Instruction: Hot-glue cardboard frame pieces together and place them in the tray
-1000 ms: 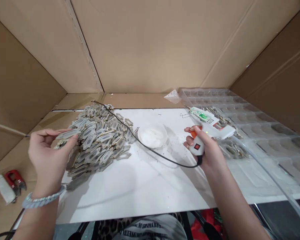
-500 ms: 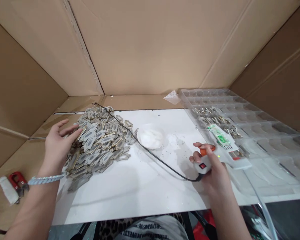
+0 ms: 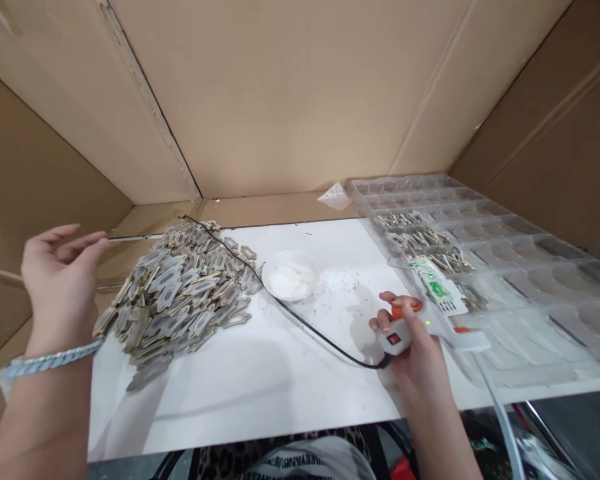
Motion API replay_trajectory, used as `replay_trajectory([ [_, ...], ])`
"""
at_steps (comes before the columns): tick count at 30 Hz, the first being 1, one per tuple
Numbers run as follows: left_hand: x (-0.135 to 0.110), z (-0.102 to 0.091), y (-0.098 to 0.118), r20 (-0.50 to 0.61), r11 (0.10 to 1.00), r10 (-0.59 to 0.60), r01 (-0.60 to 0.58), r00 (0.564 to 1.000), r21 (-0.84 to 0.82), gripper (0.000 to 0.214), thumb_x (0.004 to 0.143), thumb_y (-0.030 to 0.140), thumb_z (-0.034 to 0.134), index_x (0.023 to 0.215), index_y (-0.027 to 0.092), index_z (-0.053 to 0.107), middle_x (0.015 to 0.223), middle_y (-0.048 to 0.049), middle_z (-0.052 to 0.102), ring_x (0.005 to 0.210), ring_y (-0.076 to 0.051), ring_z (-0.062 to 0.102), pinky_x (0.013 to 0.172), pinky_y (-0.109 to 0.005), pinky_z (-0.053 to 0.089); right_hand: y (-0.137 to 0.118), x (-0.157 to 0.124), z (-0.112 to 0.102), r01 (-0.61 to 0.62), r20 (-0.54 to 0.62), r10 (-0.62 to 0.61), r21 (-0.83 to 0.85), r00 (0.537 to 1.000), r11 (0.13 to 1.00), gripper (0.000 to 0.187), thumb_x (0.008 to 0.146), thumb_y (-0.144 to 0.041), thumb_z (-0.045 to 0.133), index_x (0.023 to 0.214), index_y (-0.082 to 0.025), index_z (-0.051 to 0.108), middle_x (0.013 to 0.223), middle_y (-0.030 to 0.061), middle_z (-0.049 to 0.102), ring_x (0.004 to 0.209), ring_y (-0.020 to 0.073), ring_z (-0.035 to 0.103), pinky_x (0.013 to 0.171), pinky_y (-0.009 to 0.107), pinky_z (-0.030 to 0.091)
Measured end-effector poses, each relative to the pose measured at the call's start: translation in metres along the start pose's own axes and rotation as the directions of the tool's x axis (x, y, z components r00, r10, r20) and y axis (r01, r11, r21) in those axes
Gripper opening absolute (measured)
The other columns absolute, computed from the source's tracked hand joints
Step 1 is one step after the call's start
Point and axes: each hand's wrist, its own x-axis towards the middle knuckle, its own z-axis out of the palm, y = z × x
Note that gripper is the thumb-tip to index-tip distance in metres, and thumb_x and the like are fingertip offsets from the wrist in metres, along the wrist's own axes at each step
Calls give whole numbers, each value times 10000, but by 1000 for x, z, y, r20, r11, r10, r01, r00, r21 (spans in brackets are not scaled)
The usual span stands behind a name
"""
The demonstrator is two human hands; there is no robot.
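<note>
My left hand [image 3: 63, 273] is raised in the air just left of a heap of flat metal pieces [image 3: 180, 287], shaped like small oval frames. Its thumb and a finger come together at the tips; whether a piece is between them I cannot make out. My right hand [image 3: 413, 347] is wrapped round a white hot glue gun [image 3: 437, 323] with an orange trigger, a finger resting on the trigger. A clear glue stick [image 3: 500, 407] sticks out of its back end. The gun's nose points away, over the near left edge of a compartment tray [image 3: 535, 320].
A white round dish [image 3: 293, 277] with whitish contents sits mid-table. The gun's black cord [image 3: 320, 327] crosses the white table [image 3: 230, 400] and runs over the heap. Several tray compartments hold metal clips [image 3: 420, 239]. Cardboard walls [image 3: 300, 100] enclose the back and sides.
My left hand has moved left and up, away from the heap, and its fingertips have closed together. My right hand keeps hold of the glue gun in nearly the same place. The view has shifted slightly.
</note>
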Motion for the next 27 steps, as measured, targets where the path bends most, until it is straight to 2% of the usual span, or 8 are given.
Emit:
replay_trajectory([
  [4, -23, 49, 44, 120, 975, 196, -180, 973, -126, 432, 632, 50, 653, 1033, 172, 546, 800, 43, 672, 893, -118, 692, 936, -309, 528, 4, -3, 6, -72, 5, 72, 20, 997, 997, 330, 636, -366, 883, 781, -209, 631, 1006, 24, 688, 535, 54, 500, 559, 243, 484],
  [8, -72, 115, 110, 480, 854, 520, -439, 707, -279, 334, 744, 164, 684, 1066, 133, 597, 999, -18, 714, 993, -148, 686, 880, -311, 526, 8, -8, 10, -140, -55, 146, 103, 988, 985, 324, 635, -348, 892, 827, -210, 670, 1027, 13, 690, 616, 68, 562, 599, 221, 495],
  [9, -86, 131, 129, 536, 816, 572, -500, 621, -290, 315, 772, 173, 670, 1077, 135, 600, 1007, -12, 713, 1009, -151, 679, 884, -321, 523, 9, -9, 11, -154, -70, 164, 128, 984, 980, 320, 633, -336, 895, 822, -208, 671, 999, 2, 692, 614, 66, 562, 606, 216, 497],
  [13, -144, 192, 198, 755, 584, 639, -733, 149, -350, 223, 852, 200, 611, 1067, 150, 641, 1071, 12, 696, 1068, -139, 640, 954, -311, 478, 13, -9, 17, -246, -98, 271, 213, 957, 946, 355, 601, -334, 912, 810, -198, 660, 924, -5, 711, 579, 62, 563, 572, 200, 487],
  [15, -176, 220, 218, 811, 448, 568, -775, -138, -445, 267, 877, 194, 579, 1132, 151, 649, 1117, -2, 690, 1073, -152, 633, 964, -313, 461, 15, -5, 22, -265, -119, 300, 241, 947, 934, 399, 557, -347, 929, 804, -189, 659, 901, -1, 715, 560, 58, 557, 545, 192, 478],
  [19, -242, 265, 224, 785, 217, 284, -761, -551, -612, 382, 761, 140, 694, 1139, 194, 702, 1094, -58, 713, 1033, -248, 648, 890, -361, 492, 18, 4, 29, -337, -119, 381, 283, 917, 898, 453, 499, -368, 935, 805, -171, 665, 858, 17, 714, 560, 74, 562, 518, 203, 475],
  [22, -287, 287, 212, 722, 117, 132, -713, -679, -691, 447, 682, 83, 733, 1110, 209, 728, 1069, -86, 723, 994, -280, 659, 840, -381, 515, 19, 9, 29, -366, -105, 413, 302, 905, 880, 453, 476, -360, 929, 783, -169, 656, 813, 19, 713, 541, 79, 545, 507, 212, 462],
  [27, -334, 309, 197, 635, -9, 52, -636, -771, -771, 246, 885, 215, 662, 1124, 159, 664, 1168, -82, 664, 1124, -239, 612, 962, -462, 514, 15, 8, 28, -389, -76, 430, 309, 900, 868, 404, 525, -371, 897, 782, -176, 655, 799, 16, 705, 563, 88, 535, 507, 208, 415],
])
